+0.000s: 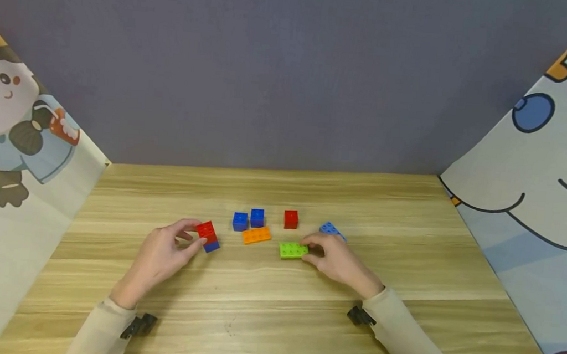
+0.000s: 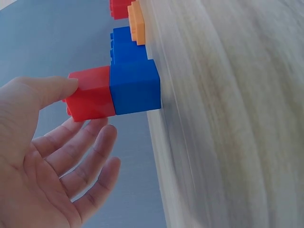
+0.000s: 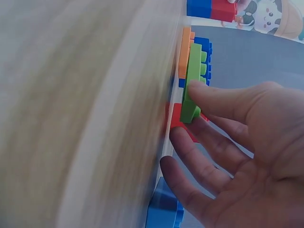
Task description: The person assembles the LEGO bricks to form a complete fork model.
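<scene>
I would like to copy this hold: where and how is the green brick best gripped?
The green brick is probably best pinched at its right end, from the right, thumb on the near long side, a finger opposite, as the right hand holds it. It is flat and longer than wide, so its width suits a pinch.

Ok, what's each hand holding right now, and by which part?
Left hand: red block, stacked on a blue block, by its sides. Right hand: green brick, by its end nearest that hand.
</scene>
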Available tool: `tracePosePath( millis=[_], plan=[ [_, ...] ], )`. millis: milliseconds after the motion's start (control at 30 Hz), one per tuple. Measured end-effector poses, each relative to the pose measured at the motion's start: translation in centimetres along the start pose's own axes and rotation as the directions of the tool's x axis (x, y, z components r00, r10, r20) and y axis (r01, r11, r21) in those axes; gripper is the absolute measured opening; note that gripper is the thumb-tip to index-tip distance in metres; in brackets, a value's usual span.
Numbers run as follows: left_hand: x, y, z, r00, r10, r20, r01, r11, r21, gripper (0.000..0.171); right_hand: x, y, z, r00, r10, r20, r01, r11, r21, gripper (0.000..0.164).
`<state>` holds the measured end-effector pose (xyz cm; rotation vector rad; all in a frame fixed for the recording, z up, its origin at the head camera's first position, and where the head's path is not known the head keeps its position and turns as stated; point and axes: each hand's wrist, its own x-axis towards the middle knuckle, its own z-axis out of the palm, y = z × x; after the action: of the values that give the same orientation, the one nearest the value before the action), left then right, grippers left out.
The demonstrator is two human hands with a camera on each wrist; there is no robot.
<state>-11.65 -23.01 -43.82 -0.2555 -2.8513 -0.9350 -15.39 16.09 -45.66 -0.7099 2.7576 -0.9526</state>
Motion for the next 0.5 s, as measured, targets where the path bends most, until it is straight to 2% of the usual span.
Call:
tracePosePath(
  millis=[500],
  plan=[
    [-0.1, 0.0, 0.2, 0.999, 0.028, -0.024, -0.028, 0.999, 0.030, 0.038, -1.3, 0.3, 0.0, 0.999, -0.004, 0.036, 0.006, 0.999, -0.044, 0.028]
  ],
)
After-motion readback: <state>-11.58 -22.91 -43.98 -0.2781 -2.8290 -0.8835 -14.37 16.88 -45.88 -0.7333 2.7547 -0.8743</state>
